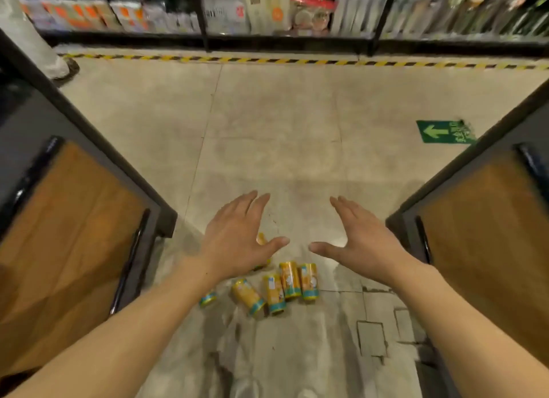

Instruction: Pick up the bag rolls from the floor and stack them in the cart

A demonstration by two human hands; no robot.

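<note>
Floor (276, 136) runs open and bare ahead of me as far as a yellow-black hazard stripe (267, 60), with stocked shelves (267, 11) behind that stripe. Two dark-framed units with wood-brown panels pinch the passage — one at my left (68, 219), one at my right (490, 228) — and their near corners leave a narrow gap, where both hands hang.

My left hand (237, 240) and right hand (365, 240) are palm-down with fingers straight and thumbs pointing toward each other; each grip is spread apart and holds nothing. They float above the bag rolls (289, 280), touching none that I can see.

The rolls lie on the floor just below the hands: I count four yellow ones with teal ends in plain view, packed side by side, the leftmost tilted. A fifth (208, 299) peeks out beside my left forearm, and a sixth (261, 238) shows partly under the left palm — I cannot tell whether more are hidden there.

A green arrow sticker (445, 131) sits on the floor to the right, and someone's trouser leg and shoe (61, 68) stand far left near the stripe. Cracked, patched tiles (371, 335) lie close to me on the right.
</note>
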